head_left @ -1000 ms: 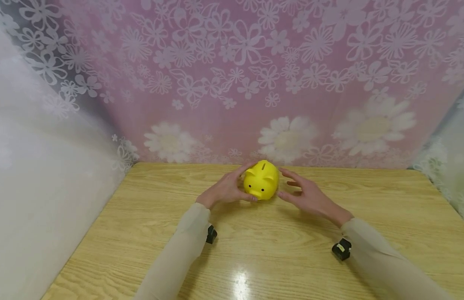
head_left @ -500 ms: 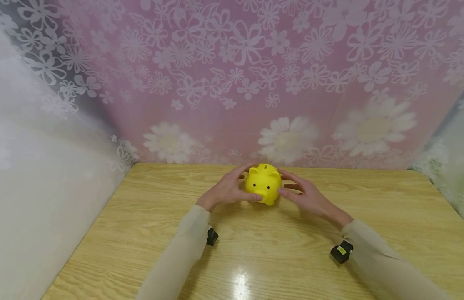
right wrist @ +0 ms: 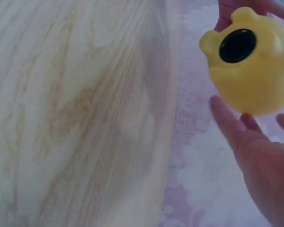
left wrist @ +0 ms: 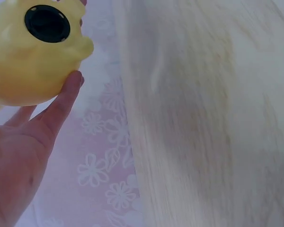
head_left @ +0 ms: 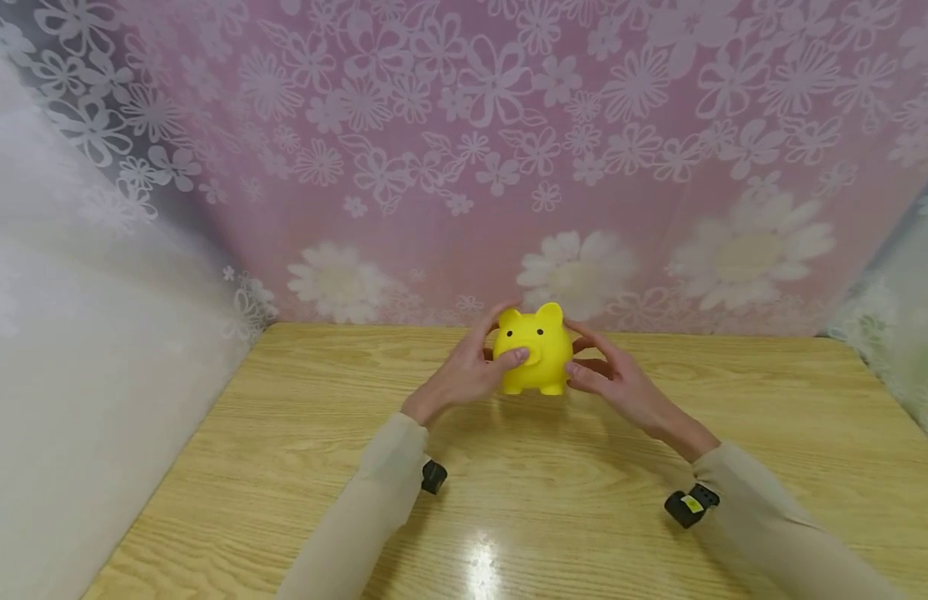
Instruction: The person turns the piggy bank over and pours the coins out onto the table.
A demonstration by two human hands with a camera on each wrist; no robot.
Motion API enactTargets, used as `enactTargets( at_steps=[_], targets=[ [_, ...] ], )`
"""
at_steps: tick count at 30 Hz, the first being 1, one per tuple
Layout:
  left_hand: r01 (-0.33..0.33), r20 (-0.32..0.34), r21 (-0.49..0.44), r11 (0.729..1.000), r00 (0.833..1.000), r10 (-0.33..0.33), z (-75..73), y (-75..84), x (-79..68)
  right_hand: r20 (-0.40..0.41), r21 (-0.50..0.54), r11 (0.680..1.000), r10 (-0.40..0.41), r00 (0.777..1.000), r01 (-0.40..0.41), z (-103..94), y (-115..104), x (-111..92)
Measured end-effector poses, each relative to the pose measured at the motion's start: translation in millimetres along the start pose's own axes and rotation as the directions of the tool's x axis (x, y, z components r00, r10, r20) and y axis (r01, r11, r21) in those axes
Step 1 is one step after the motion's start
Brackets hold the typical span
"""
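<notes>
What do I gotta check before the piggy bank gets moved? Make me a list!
1. Left hand holding the yellow piggy bank: ok, thumb across its front.
2. Right hand touching its other side: ok.
3. Piggy bank lifted off the table: ok.
4. Black plug underneath: ok, looks in place.
5. Coin slot free: cannot tell, it's hidden.

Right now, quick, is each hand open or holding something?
Left hand: curled around the yellow pig, holding it.
Right hand: holding the yellow pig too, from its other side.
</notes>
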State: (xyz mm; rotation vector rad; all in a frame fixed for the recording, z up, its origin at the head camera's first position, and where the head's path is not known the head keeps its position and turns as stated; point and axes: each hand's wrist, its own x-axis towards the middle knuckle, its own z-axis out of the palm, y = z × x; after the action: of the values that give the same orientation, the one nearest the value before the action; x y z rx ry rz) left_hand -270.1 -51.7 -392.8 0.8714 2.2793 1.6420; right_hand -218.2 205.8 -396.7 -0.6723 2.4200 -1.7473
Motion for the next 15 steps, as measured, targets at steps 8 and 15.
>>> enactTargets(
  at_steps=[8, 15],
  targets=[
    [0.016, -0.017, 0.023, 1.000, 1.000, -0.016, -5.0, 10.9, -3.5, -0.035, -0.122, 0.989, -0.084, 0.996, 0.079, -1.7, -11.0, -2.6],
    [0.124, 0.081, -0.024, 0.992, 0.989, -0.122, -5.6, 16.2, -8.8, 0.017, -0.269, 0.920, -0.290, 0.957, 0.283, -1.2, -13.4, -4.5]
  ],
)
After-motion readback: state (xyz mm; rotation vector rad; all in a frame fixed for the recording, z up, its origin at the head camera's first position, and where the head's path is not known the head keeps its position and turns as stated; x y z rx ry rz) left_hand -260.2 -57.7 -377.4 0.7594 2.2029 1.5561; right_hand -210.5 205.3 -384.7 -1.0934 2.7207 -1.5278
